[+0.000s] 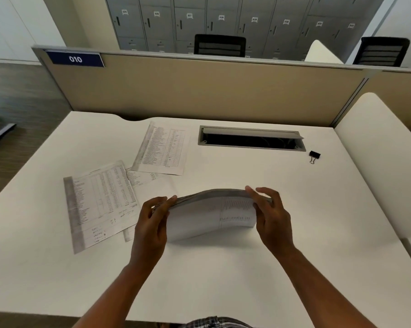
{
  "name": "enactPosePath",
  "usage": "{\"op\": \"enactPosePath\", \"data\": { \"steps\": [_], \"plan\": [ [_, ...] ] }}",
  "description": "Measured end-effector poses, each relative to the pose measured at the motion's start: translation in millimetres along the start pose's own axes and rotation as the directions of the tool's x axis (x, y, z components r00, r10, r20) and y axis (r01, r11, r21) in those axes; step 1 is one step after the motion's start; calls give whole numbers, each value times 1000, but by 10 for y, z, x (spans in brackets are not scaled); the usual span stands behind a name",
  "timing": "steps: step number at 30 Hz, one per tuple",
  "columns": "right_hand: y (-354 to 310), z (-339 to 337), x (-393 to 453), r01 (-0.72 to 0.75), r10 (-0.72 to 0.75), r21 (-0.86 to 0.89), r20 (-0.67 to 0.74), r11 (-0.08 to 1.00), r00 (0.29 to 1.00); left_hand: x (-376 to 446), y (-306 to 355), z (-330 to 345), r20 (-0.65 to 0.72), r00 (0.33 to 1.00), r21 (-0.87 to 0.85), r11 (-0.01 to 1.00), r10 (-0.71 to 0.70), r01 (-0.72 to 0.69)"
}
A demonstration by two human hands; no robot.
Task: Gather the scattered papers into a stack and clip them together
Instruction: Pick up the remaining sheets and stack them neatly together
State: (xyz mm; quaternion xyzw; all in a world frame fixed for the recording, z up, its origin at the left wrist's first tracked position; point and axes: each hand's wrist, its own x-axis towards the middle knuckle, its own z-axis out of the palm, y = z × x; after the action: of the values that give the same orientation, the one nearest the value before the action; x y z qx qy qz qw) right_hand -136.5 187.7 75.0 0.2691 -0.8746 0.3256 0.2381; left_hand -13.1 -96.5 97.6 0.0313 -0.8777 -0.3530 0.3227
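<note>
A stack of papers stands on its long edge on the white desk, bowed slightly toward me. My left hand grips its left end and my right hand grips its right end. Three printed sheets lie flat to the left: one large sheet nearest, another sheet partly under it, and a third sheet farther back. A black binder clip lies on the desk at the far right, apart from both hands.
An open cable tray is set into the desk behind the stack. A beige partition with a "010" sign closes the back. A white side panel rises on the right. Grey lockers and two black chairs stand beyond.
</note>
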Motion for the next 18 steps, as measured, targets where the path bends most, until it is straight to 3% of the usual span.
{"op": "enactPosePath", "data": {
  "steps": [8,14,16,18],
  "plan": [
    [70,-56,-37,22,-19,-54,48,998,999,-4,-42,-69,49,998,26,999,32,-34],
    [43,-91,-2,19,-20,-25,-7,1000,1000,10,-54,-77,39,999,10,1000,-16,16],
    [53,-79,-3,-79,82,89,-28,993,996,5,-38,-26,11,987,-58,985,-160,160],
    [71,-27,-14,-316,321,347,45,883,946,-21,-48,53,5,951,-159,938,-311,308]
  ]
}}
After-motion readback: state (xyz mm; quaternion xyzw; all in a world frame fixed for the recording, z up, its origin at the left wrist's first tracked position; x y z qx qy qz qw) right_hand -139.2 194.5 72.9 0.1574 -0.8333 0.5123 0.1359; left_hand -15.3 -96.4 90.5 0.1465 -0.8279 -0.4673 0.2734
